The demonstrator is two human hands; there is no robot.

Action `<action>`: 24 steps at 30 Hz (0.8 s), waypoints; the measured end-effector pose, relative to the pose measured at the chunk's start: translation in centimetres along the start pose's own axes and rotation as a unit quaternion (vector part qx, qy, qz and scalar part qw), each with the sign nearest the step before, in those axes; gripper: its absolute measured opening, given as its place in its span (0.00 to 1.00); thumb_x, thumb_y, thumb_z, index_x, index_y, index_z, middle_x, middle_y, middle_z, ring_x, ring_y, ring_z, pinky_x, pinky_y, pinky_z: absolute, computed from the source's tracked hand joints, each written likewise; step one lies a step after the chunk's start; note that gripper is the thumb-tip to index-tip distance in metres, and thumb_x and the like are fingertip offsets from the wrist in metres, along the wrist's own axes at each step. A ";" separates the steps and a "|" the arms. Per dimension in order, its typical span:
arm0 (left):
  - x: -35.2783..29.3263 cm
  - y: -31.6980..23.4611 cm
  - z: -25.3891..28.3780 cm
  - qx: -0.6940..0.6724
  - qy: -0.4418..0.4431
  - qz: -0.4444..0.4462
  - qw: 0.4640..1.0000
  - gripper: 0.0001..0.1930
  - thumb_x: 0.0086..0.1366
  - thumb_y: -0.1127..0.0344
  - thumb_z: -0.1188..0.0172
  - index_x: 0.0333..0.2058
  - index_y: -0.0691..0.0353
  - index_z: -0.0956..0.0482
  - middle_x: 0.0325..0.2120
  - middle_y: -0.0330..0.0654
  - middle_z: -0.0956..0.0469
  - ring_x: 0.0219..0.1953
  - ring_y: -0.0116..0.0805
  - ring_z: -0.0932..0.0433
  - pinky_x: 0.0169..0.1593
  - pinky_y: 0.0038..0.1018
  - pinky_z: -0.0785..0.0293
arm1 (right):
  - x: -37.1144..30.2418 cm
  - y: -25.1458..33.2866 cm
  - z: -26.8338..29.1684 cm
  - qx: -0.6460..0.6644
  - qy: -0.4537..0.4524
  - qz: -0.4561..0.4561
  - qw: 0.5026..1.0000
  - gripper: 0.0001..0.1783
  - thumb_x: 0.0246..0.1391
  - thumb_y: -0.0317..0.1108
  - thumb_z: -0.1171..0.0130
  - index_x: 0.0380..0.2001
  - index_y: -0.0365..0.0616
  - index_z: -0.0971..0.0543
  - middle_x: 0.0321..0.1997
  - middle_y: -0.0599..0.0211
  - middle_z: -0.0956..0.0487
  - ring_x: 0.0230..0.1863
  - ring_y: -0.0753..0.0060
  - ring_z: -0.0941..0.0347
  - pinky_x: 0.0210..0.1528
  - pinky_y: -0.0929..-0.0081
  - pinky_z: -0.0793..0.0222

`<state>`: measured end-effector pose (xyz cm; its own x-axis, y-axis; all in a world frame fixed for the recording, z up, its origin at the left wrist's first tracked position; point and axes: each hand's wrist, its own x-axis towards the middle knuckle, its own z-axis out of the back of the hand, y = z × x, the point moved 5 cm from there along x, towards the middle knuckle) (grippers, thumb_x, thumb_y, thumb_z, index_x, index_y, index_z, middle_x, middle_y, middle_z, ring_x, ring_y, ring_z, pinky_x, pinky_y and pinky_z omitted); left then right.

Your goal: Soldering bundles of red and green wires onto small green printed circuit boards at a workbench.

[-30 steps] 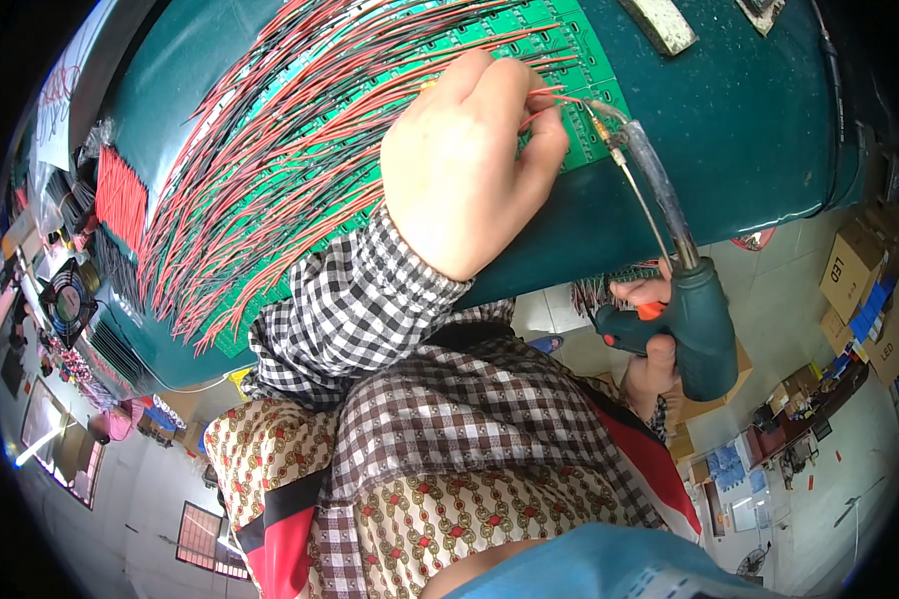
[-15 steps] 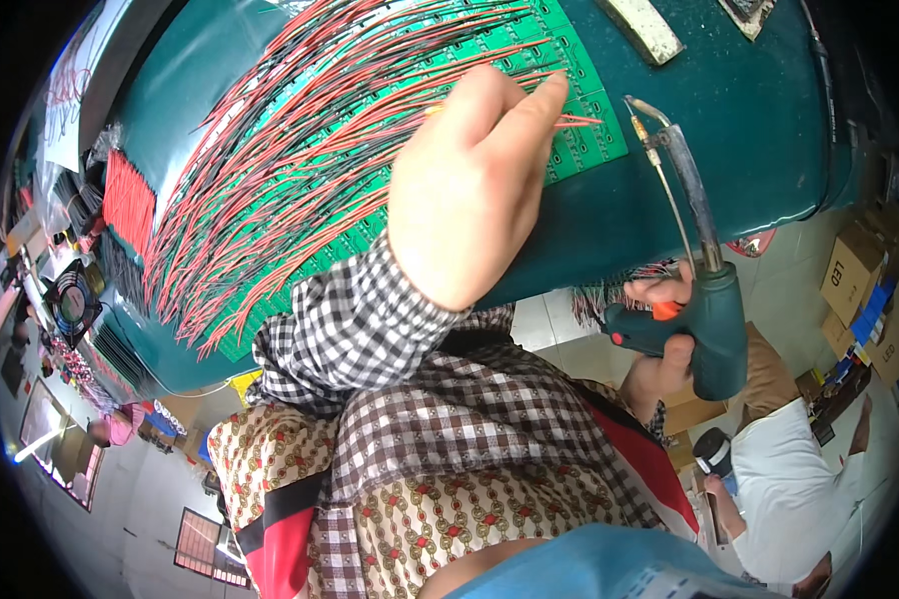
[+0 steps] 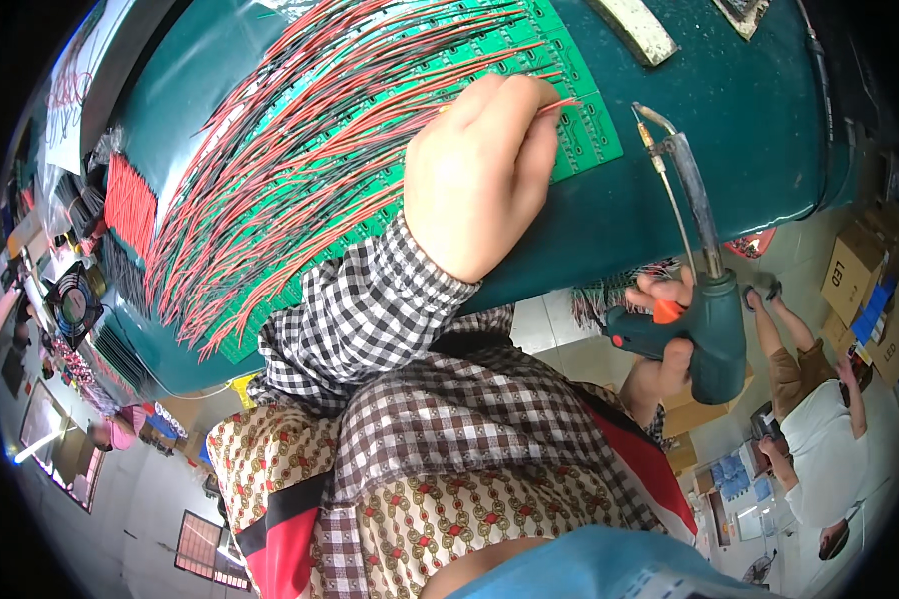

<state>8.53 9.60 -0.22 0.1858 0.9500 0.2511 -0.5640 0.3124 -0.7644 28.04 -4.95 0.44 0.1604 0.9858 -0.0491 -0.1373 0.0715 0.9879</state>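
My left hand (image 3: pixel 481 175), in a black-and-white checked sleeve, is over the right part of a green circuit board panel (image 3: pixel 594 125). Its thumb and fingers pinch a red wire (image 3: pixel 567 103), whose tip sticks out to the right. Many red and black wires (image 3: pixel 270 180) fan across the panel toward the lower left. Below the table edge, my right hand (image 3: pixel 657 374) grips the dark green handle of a soldering gun (image 3: pixel 721 334). The gun's metal tube and thin feed tube point up, and their tips meet just right of the panel, apart from the wire.
The table is covered by a dark green mat (image 3: pixel 739 130). A pale block (image 3: pixel 637 32) lies at the far side. Bundled red wires (image 3: pixel 130 205) and a small fan (image 3: pixel 72 299) are at the left. Cardboard boxes (image 3: pixel 857 265) and a person in a white shirt (image 3: pixel 824 449) are at the right.
My left hand has drawn in slightly, its index finger now curled rather than stretched out, and the wire tip has shifted up and left. The soldering gun has barely moved. The person behind has walked.
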 end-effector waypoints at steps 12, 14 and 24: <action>0.0 0.5 -0.5 0.029 0.005 -0.016 0.999 0.08 0.53 0.71 0.38 0.31 0.60 0.29 0.25 0.43 0.31 0.24 0.41 0.27 0.26 0.30 0.28 | -0.2 -0.1 0.0 -0.019 0.010 -0.035 0.999 0.42 0.59 0.56 0.55 0.54 0.18 0.41 0.44 0.45 0.27 0.41 0.49 0.24 0.35 0.66 0.20; -0.2 0.3 -0.5 0.044 -0.004 -0.023 0.999 0.08 0.52 0.71 0.38 0.29 0.59 0.28 0.25 0.43 0.32 0.23 0.41 0.27 0.26 0.30 0.28 | -0.4 -0.5 0.0 -0.011 0.001 -0.035 0.999 0.42 0.59 0.56 0.55 0.54 0.18 0.41 0.44 0.45 0.27 0.41 0.49 0.24 0.36 0.66 0.20; 0.2 0.3 -0.6 0.016 0.003 0.011 1.000 0.06 0.51 0.76 0.38 0.27 0.63 0.26 0.22 0.41 0.27 0.23 0.33 0.26 0.27 0.25 0.29 | -0.7 -0.4 -0.1 -0.013 0.002 -0.064 0.998 0.42 0.59 0.55 0.56 0.54 0.18 0.41 0.45 0.43 0.28 0.41 0.48 0.25 0.36 0.66 0.21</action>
<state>8.89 9.85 -0.72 0.1784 0.9564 0.2311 -0.5928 0.2919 -0.7506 27.83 -5.69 0.07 0.1747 0.9689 -0.1750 -0.1417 0.2006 0.9694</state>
